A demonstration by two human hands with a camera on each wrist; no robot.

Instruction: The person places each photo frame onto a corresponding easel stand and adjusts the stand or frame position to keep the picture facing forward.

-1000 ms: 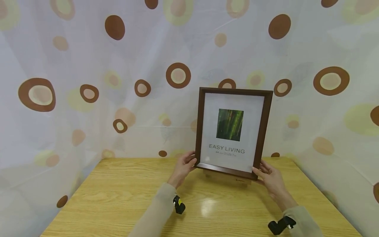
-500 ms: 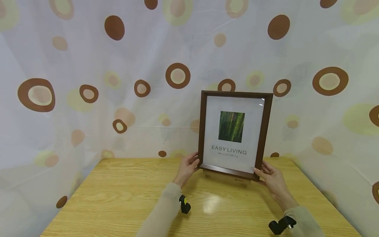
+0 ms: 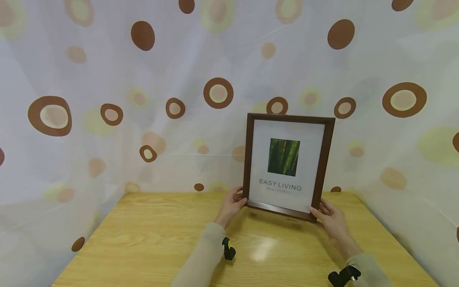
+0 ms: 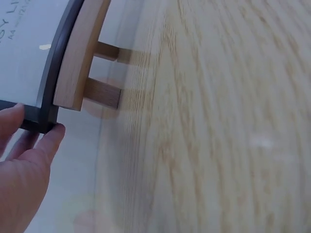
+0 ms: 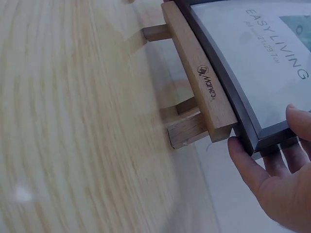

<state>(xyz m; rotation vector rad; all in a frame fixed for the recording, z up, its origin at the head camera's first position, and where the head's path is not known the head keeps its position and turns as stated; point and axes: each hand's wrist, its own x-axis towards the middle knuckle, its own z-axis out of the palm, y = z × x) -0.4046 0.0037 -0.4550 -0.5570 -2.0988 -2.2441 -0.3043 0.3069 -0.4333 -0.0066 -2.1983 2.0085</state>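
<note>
A dark brown picture frame [image 3: 250,159] with a white "EASY LIVING" insert leans upright on a small wooden easel [image 5: 199,73] at the right of the table. The easel's ledge [image 4: 77,58] runs along under the frame's bottom edge, and its short legs stand on the table. My left hand [image 3: 231,207] grips the frame's lower left corner, thumb on the front and fingers around the side and underneath. At the lower right corner, my right hand [image 3: 333,223] holds the frame in the same way. The rest of the easel is hidden behind the frame.
The light wooden table [image 3: 150,239] reaches back to a pale curtain [image 3: 179,59] printed with brown and yellow circles. This curtain also hangs along both sides. A black wrist camera [image 3: 228,249] is strapped to the left sleeve, another [image 3: 344,276] to the right.
The frame has moved slightly right and down in the head view, with both hands still holding its lower corners. My left arm has shifted a little to the right.
</note>
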